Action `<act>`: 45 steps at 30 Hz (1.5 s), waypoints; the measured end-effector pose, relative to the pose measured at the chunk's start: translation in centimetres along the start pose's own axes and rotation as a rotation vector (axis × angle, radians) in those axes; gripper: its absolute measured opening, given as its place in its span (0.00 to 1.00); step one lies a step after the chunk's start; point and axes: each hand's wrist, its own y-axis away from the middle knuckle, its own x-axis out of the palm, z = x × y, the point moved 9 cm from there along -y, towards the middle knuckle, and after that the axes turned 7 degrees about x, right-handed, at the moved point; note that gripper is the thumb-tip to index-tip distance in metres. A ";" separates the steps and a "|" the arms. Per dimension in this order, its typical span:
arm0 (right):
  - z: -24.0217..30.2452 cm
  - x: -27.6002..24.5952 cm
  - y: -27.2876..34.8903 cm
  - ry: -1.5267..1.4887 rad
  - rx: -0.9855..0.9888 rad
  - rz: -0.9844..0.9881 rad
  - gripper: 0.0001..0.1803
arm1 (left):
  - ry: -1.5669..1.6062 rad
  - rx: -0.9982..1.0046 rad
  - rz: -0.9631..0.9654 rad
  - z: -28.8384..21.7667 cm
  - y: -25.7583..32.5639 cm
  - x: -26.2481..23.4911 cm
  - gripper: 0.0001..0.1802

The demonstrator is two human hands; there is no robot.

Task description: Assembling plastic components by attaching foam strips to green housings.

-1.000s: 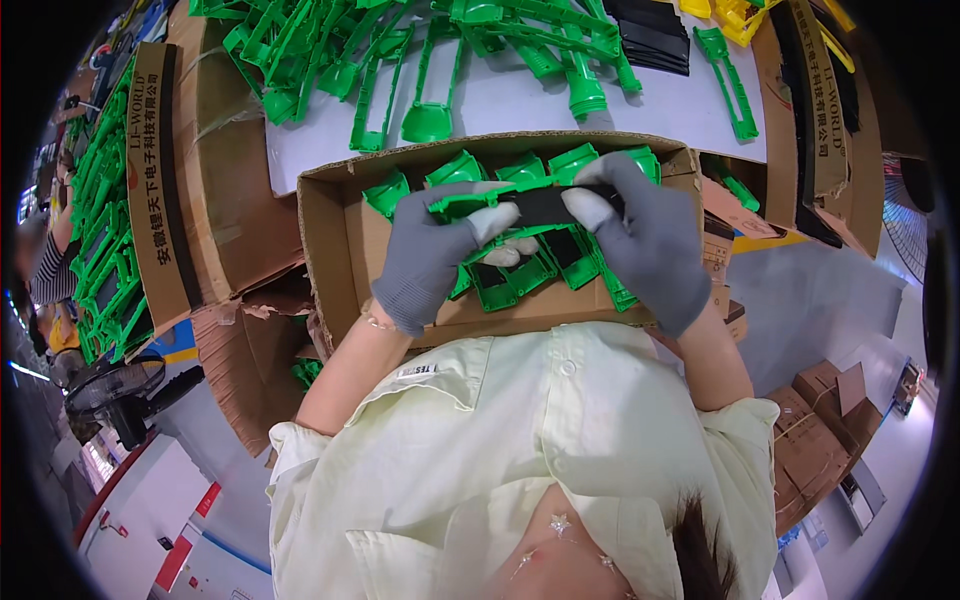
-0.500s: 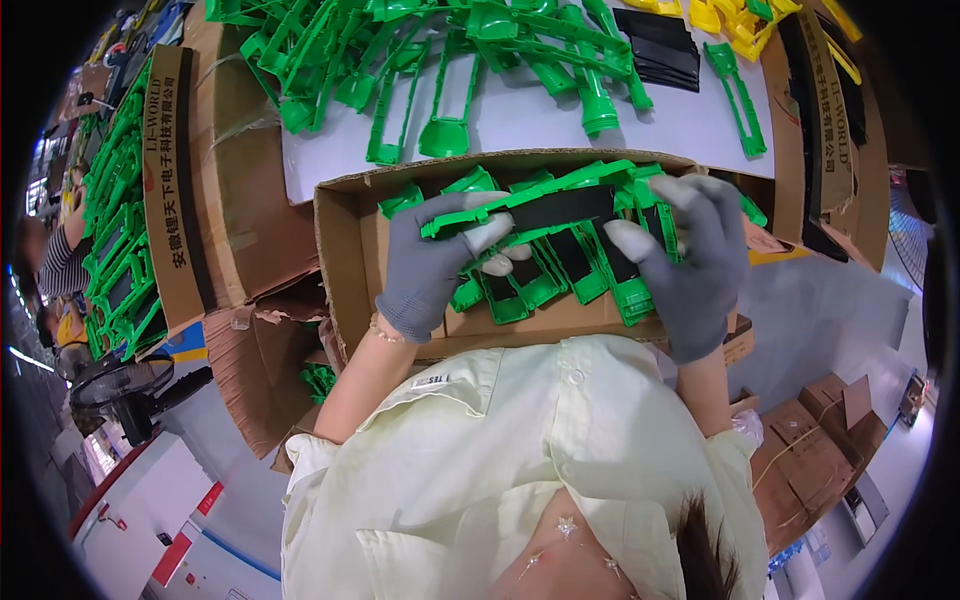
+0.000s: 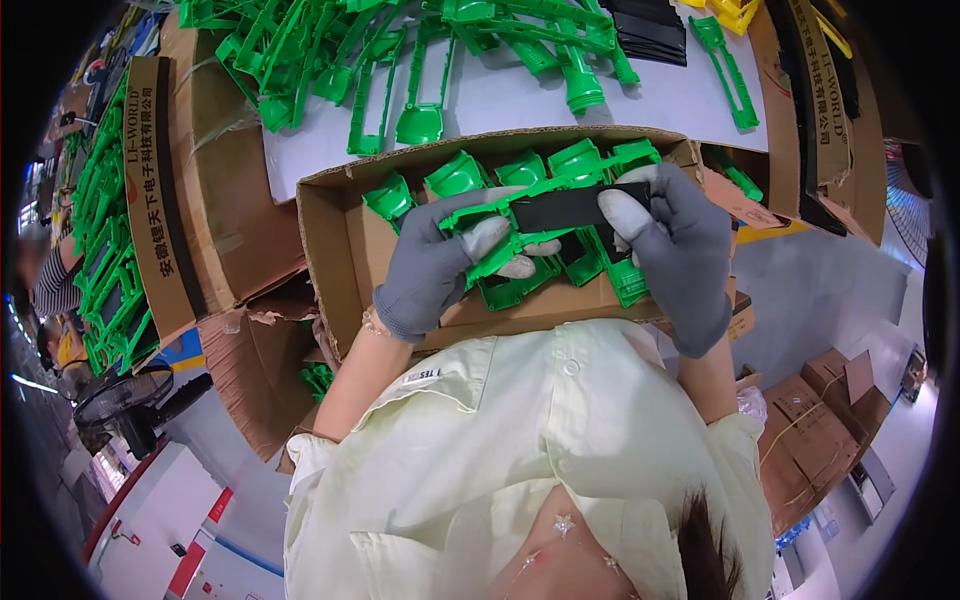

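Both my hands wear grey gloves with white fingertips. My left hand is closed on one end of a green plastic frame, its thumb on top and fingertips underneath. Across the frame's opening lies a flat black strip. My right hand pinches the strip's right end between thumb and fingers. The frame is held slanted above an open cardboard box. Inside the box are several more green frames, some with black pieces in them, partly hidden by my hands.
Beyond the box, a white tabletop bears a heap of green frames and a stack of black strips. Yellow parts lie at far right. Large cartons flank the table; a black fan stands at left.
My right hand has turned and now pinches the black strip's right end, which has shifted right along the frame. The frame has come down slightly on its left side, still in my left hand.
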 end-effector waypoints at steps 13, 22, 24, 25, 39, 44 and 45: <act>1.2 0.0 0.1 0.487 -0.151 -0.097 0.17 | -0.241 -0.029 -0.271 0.1 -0.2 -0.7 0.15; 0.4 -2.5 1.1 0.243 -0.129 -0.223 0.26 | -0.270 -0.049 -0.208 -0.8 0.5 -0.3 0.15; 2.4 -2.7 2.3 0.359 -0.388 -0.289 0.21 | -0.288 -0.050 -0.261 -0.5 0.5 -0.4 0.14; 2.3 -1.9 1.9 0.470 -0.345 -0.231 0.16 | -0.288 -0.054 -0.251 -0.2 0.3 -0.2 0.15; -3.6 0.1 1.5 0.105 0.194 0.156 0.10 | -0.041 -0.224 0.029 4.0 1.2 -0.6 0.21; -3.0 -0.1 1.8 0.248 0.128 0.096 0.08 | 0.034 -0.252 0.034 4.7 1.4 -0.7 0.21; -2.8 -0.1 2.0 0.266 0.099 0.071 0.08 | 0.038 -0.256 0.035 4.8 1.4 -0.5 0.21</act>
